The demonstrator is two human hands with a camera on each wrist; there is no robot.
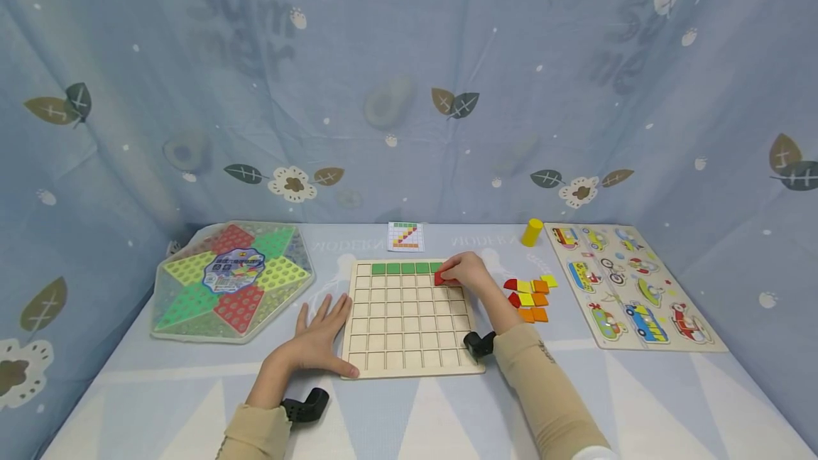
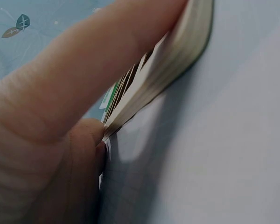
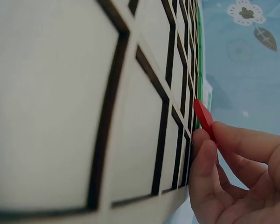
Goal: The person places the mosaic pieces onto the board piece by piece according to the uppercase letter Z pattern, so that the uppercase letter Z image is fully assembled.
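Note:
A wooden grid board (image 1: 412,336) lies flat in the middle of the table, with several green square tiles (image 1: 401,268) set along its far row. Between thumb and fingertips, my right hand (image 1: 469,272) pinches a small red tile (image 1: 438,278) over the board's far right part. In the right wrist view the red tile (image 3: 204,116) is tilted, one edge toward the grid. My left hand (image 1: 316,341) is spread, fingers straight, touching the board's left edge; its thumb (image 2: 84,65) lies at the near left corner. The red tile's exact cell is partly hidden by the fingers.
Loose red, yellow and orange tiles (image 1: 540,299) lie right of the board. Behind it sits a pattern card (image 1: 405,236), and a yellow cylinder (image 1: 532,232) stands at the back right. A vehicle puzzle board (image 1: 629,286) lies far right, a hexagonal star game board (image 1: 233,282) far left.

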